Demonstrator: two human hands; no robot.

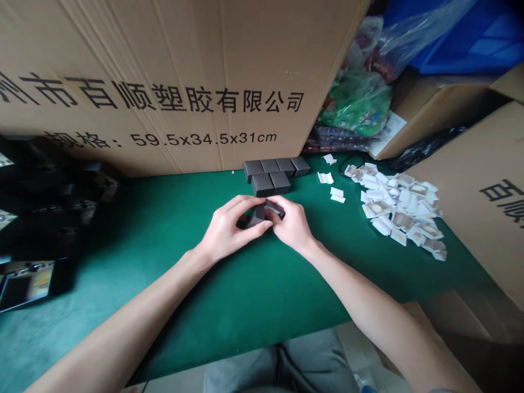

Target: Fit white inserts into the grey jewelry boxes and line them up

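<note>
My left hand (229,225) and my right hand (292,221) meet over the middle of the green table. Between the left thumb and fingers is a small black box (256,216). A second dark piece, like a box lid (275,208), is gripped in the right fingers, close against the first. Fingers cover much of both pieces, so whether they join cannot be made out. Just beyond the hands, several closed black boxes (264,183) sit together in two rows.
A large cardboard carton (184,60) walls off the back. To the right lies a heap of folded white card inserts (403,202), with a few loose ones nearby. Black open boxes (36,218) are stacked at left. Bags (356,101) and another carton (470,174) stand at right.
</note>
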